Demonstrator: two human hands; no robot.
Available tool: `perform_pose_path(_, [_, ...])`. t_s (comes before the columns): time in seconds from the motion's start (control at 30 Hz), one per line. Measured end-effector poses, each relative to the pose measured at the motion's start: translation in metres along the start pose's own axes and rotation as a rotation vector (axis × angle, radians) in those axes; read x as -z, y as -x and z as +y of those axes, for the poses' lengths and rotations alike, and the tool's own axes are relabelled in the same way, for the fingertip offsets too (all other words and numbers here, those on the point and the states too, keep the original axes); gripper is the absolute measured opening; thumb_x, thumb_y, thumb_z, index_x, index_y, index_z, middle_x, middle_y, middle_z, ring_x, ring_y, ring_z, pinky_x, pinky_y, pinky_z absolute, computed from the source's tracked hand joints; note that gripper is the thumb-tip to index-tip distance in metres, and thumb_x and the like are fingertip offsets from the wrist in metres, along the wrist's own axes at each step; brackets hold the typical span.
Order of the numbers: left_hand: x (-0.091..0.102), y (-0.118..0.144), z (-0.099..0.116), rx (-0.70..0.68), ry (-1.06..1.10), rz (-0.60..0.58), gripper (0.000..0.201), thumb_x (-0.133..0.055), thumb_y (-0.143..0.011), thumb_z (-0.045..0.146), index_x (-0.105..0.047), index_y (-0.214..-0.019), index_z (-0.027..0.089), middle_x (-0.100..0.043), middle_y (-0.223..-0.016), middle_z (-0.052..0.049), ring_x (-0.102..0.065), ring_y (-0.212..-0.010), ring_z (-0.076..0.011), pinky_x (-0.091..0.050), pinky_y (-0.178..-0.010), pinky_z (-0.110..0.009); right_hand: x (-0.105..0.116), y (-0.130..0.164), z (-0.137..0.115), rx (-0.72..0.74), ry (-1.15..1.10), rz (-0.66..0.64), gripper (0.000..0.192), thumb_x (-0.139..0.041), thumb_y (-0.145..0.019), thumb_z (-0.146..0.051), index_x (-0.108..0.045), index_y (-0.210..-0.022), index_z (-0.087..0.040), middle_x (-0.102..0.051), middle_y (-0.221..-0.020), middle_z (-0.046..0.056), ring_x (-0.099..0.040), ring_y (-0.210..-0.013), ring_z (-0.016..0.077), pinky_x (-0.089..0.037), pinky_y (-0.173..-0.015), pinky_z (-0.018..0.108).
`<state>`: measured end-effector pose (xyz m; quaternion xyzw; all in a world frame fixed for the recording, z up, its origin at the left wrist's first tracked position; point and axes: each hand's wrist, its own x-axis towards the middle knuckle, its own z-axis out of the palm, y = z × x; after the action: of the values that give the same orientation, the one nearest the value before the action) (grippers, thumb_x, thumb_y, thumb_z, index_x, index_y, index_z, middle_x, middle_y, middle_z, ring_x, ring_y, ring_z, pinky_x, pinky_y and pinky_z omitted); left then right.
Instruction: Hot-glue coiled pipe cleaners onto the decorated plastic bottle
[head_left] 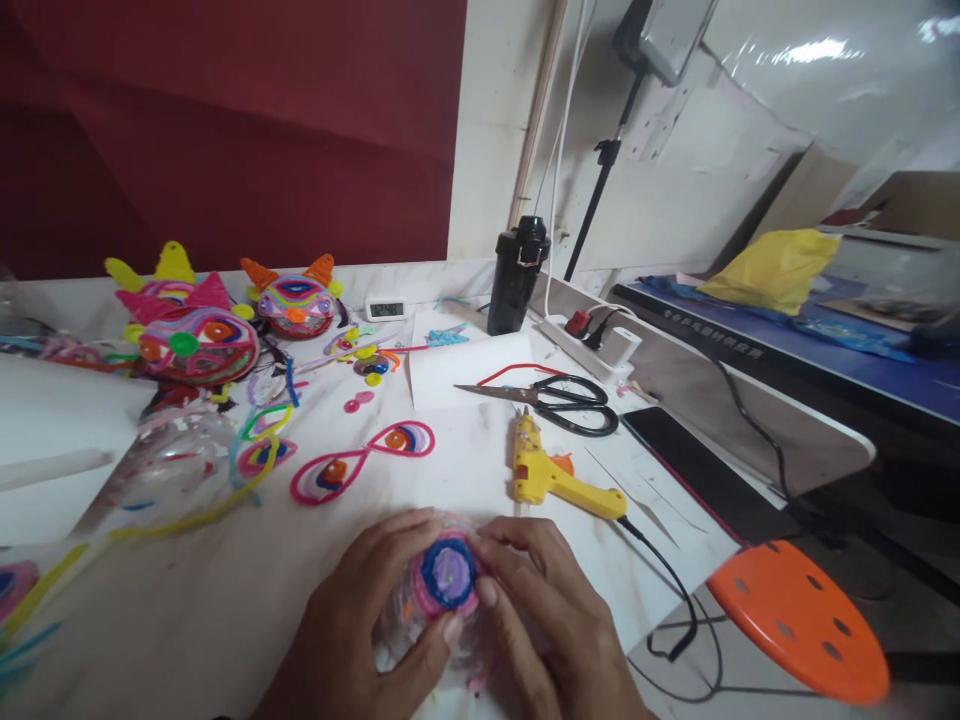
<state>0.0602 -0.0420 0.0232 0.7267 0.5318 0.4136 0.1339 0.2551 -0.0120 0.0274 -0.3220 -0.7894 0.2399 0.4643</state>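
Note:
My left hand and my right hand are closed around a clear plastic container near the table's front edge. A round coil of fuzzy pipe cleaner, lilac inside blue inside pink, lies on top of it. Fingers of both hands press at the coil's rim. Just beyond sits a pink-edged pair of pipe-cleaner eyes with orange and blue centres. A yellow hot glue gun lies past my right hand, its nozzle pointing away from me. Black-handled scissors rest behind it.
Colourful animal-face crafts stand at the back left, near loose pipe cleaners and another clear plastic piece. A black bottle, power strip and dark phone-like slab line the right. An orange stool stands beside the table.

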Motion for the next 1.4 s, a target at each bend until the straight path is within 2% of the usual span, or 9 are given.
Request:
perform_pose_path(0.1, [0.0,-0.003,0.004,-0.001,0.026,-0.012,0.042,-0.059,-0.09,0.025,-0.055,-0.13,0.037,-0.067,-0.128,0.002,-0.065,-0.119,-0.0213,-0.055,-0.103,-0.033,-0.007,0.007,-0.001,-0.03,0.026,0.063,0.034,-0.047,-0.105,-0.013,-0.061,-0.133,-0.027,-0.057,-0.118,0.008,-0.058,-0.105,0.0245,-0.055,-0.087,0.042])
perform_pose_path(0.3, [0.002,-0.006,-0.006,-0.059,0.015,-0.071,0.054,-0.061,-0.089,0.025,-0.047,-0.14,0.035,-0.064,-0.128,-0.004,-0.065,-0.115,-0.0254,-0.056,-0.099,-0.037,-0.007,0.008,-0.001,-0.039,0.086,0.04,0.034,-0.041,-0.108,-0.019,-0.059,-0.135,-0.027,-0.059,-0.116,0.01,-0.057,-0.103,0.0278,-0.053,-0.084,0.046])
perform_pose_path(0.43, [0.004,-0.008,-0.007,-0.082,0.037,-0.107,0.047,-0.061,-0.09,0.027,-0.052,-0.136,0.036,-0.064,-0.126,-0.002,-0.064,-0.116,-0.0245,-0.055,-0.099,-0.036,-0.007,0.008,-0.001,-0.037,0.084,0.031,0.034,-0.042,-0.106,-0.017,-0.059,-0.134,-0.027,-0.059,-0.115,0.01,-0.056,-0.103,0.0285,-0.051,-0.084,0.047])
perform_pose_path(0.67, [0.003,-0.01,0.001,0.006,0.128,-0.036,0.047,-0.065,-0.081,0.024,-0.056,-0.126,0.036,-0.069,-0.117,0.002,-0.069,-0.104,-0.0222,-0.059,-0.091,-0.033,-0.007,0.009,-0.001,-0.048,0.079,0.045,0.031,-0.044,-0.106,-0.018,-0.059,-0.131,-0.028,-0.06,-0.115,0.01,-0.058,-0.102,0.0283,-0.052,-0.083,0.047])
perform_pose_path(0.83, [0.002,-0.008,0.003,0.078,0.133,0.014,0.042,-0.066,-0.077,0.023,-0.06,-0.119,0.03,-0.07,-0.115,-0.002,-0.07,-0.105,-0.0259,-0.062,-0.091,-0.036,-0.008,0.009,0.001,-0.051,0.089,0.045,0.032,-0.042,-0.107,-0.02,-0.06,-0.132,-0.027,-0.06,-0.116,0.011,-0.06,-0.103,0.0279,-0.053,-0.084,0.046])
perform_pose_path(1.07, [0.006,-0.008,-0.004,0.003,0.094,0.001,0.035,-0.069,-0.083,0.031,-0.063,-0.117,0.036,-0.072,-0.116,-0.002,-0.071,-0.108,-0.0289,-0.064,-0.092,-0.04,-0.007,0.004,0.005,-0.006,0.108,0.049,0.029,-0.047,-0.102,-0.017,-0.065,-0.124,-0.025,-0.064,-0.107,0.01,-0.062,-0.095,0.0276,-0.056,-0.077,0.044])
perform_pose_path(1.17, [0.01,-0.009,-0.005,0.011,0.111,-0.038,0.035,-0.071,-0.086,0.034,-0.065,-0.12,0.037,-0.073,-0.119,-0.002,-0.072,-0.11,-0.0284,-0.063,-0.095,-0.039,-0.009,0.005,0.006,0.007,0.126,0.054,0.029,-0.047,-0.102,-0.018,-0.064,-0.125,-0.024,-0.064,-0.112,0.012,-0.062,-0.099,0.0284,-0.057,-0.079,0.045])
perform_pose_path(1.27, [0.017,-0.013,-0.006,-0.007,0.116,-0.08,0.035,-0.073,-0.088,0.039,-0.065,-0.122,0.04,-0.074,-0.119,0.001,-0.073,-0.108,-0.0254,-0.063,-0.093,-0.033,-0.016,0.008,0.006,0.053,0.121,0.086,0.03,-0.046,-0.104,-0.024,-0.059,-0.131,-0.022,-0.065,-0.119,0.013,-0.062,-0.104,0.0294,-0.056,-0.086,0.047])
perform_pose_path(1.4, [0.027,-0.018,-0.01,-0.062,0.026,-0.1,0.037,-0.073,-0.089,0.057,-0.069,-0.121,0.04,-0.075,-0.12,0.001,-0.07,-0.115,-0.0265,-0.059,-0.098,-0.033,-0.029,0.014,0.003,0.085,0.144,0.178,0.037,-0.037,-0.109,-0.037,-0.058,-0.132,-0.018,-0.068,-0.116,0.015,-0.063,-0.102,0.0313,-0.056,-0.085,0.048])
